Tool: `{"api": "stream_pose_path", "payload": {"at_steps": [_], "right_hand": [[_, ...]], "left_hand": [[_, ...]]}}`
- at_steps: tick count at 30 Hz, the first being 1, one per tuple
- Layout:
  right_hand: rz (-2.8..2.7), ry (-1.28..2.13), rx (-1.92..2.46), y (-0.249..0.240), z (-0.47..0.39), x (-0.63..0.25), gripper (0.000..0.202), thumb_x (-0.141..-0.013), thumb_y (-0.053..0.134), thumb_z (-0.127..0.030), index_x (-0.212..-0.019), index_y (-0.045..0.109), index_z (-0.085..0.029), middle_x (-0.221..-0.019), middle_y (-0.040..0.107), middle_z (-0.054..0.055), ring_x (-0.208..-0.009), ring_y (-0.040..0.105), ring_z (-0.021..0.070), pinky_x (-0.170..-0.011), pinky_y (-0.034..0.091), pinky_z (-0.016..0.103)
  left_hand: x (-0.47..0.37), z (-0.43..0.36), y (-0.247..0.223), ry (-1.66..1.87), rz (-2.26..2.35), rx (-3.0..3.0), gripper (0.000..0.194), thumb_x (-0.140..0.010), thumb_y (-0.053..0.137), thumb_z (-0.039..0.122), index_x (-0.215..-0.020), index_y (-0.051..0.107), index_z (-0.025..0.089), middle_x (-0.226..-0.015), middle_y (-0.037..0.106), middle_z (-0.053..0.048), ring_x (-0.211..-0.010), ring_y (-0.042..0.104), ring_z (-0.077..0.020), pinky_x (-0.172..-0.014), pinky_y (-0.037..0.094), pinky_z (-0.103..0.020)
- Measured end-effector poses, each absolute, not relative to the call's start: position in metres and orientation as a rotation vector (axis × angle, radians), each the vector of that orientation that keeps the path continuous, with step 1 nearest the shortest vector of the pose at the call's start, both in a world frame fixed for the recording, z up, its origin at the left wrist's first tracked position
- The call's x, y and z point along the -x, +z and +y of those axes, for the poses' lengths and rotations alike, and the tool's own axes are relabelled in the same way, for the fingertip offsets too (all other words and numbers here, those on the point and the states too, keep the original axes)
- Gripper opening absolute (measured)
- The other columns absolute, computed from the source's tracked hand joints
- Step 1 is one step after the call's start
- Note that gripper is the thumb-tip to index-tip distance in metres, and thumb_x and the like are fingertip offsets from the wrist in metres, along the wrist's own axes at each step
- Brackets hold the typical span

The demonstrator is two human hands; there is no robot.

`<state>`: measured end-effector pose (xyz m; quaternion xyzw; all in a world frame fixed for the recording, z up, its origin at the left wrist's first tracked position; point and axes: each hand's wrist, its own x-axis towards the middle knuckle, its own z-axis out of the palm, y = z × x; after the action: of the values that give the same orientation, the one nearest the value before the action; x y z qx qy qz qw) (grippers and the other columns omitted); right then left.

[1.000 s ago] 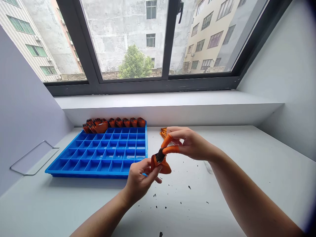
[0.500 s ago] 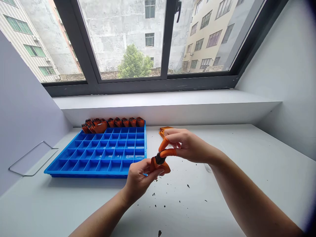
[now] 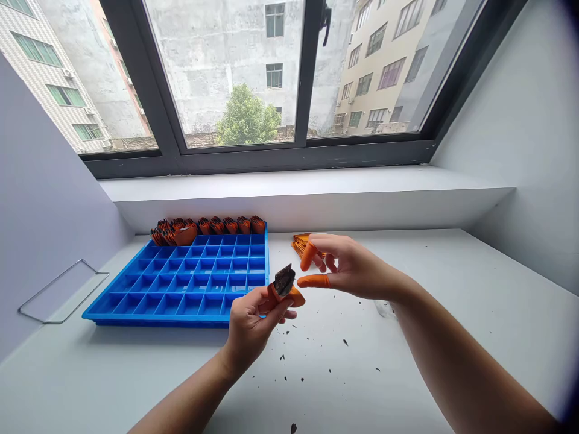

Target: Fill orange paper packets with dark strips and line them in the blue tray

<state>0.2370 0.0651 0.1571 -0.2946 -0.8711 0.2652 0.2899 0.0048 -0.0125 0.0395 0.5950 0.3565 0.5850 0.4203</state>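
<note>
My left hand (image 3: 253, 319) pinches a small orange pouch (image 3: 297, 296) above the table. A dark, flaky piece (image 3: 284, 281) sticks up out of the pouch's top; how deep it sits inside is hidden. Just to the right, my right hand (image 3: 350, 262) is open, thumb and index finger apart with nothing between them. Orange finger cots (image 3: 315, 281) cover that thumb and index finger. Behind the right hand lies a stack of flat orange pouches (image 3: 299, 245), partly covered by the fingers.
To the left stands a blue compartment tray (image 3: 158, 322), its back row packed with orange-and-black bundles (image 3: 217, 225). Dark crumbs (image 3: 345, 342) are scattered over the white table (image 3: 362, 398). A bent metal wire (image 3: 63, 292) is by the left wall. Something clear (image 3: 384, 309) lies beside my right forearm.
My right thumb and index finger have parted and let go of the dark piece. My left hand has tilted the pouch and shifted slightly up and left, exposing more of the piece.
</note>
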Motion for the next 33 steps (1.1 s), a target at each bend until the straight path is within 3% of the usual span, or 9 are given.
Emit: {"api": "stream_pose_path", "payload": {"at_steps": [12, 17, 27, 33], "right_hand": [[-2.238, 0.774, 0.933, 0.146, 0.055, -0.215, 0.022, -0.095, 0.078, -0.045, -0.098, 0.081, -0.023, -0.084, 0.072, 0.002, -0.075, 0.060, 0.0150, -0.063, 0.046, 0.028], [-2.158, 0.823, 1.070, 0.148, 0.040, -0.203, 0.016, -0.098, 0.073, -0.037, -0.095, 0.082, -0.024, -0.090, 0.079, 0.003, -0.072, 0.064, 0.0161, -0.063, 0.049, 0.030], [-2.243, 0.550, 1.002, 0.142, 0.041, -0.203, 0.007, -0.094, 0.075, -0.029, -0.090, 0.075, -0.023, -0.085, 0.064, 0.001, -0.076, 0.056, 0.0148, -0.067, 0.044, 0.029], [-2.331, 0.520, 0.951, 0.147, 0.046, -0.212, 0.005, -0.091, 0.074, -0.026, -0.088, 0.071, -0.023, -0.081, 0.061, -0.001, -0.072, 0.054, 0.0136, -0.065, 0.041, 0.028]], "left_hand": [[-0.003, -0.009, 0.037, 1.618, 1.008, -1.559, 0.020, -0.100, 0.079, 0.033, -0.107, 0.074, 0.015, -0.104, 0.086, -0.011, -0.076, 0.086, -0.0252, -0.066, 0.073, -0.034], [-0.001, -0.008, 0.036, 1.641, 1.033, -1.543, 0.020, -0.099, 0.081, 0.033, -0.106, 0.074, 0.015, -0.095, 0.085, -0.008, -0.075, 0.086, -0.0258, -0.066, 0.073, -0.034], [-0.002, -0.006, 0.036, 1.582, 0.999, -1.536, 0.019, -0.099, 0.081, 0.032, -0.105, 0.074, 0.015, -0.093, 0.084, -0.007, -0.077, 0.086, -0.0256, -0.069, 0.073, -0.034], [0.000, -0.005, 0.041, 1.486, 0.903, -1.624, 0.020, -0.100, 0.079, 0.032, -0.112, 0.078, 0.017, -0.099, 0.085, -0.008, -0.089, 0.086, -0.0276, -0.078, 0.074, -0.038]]}}
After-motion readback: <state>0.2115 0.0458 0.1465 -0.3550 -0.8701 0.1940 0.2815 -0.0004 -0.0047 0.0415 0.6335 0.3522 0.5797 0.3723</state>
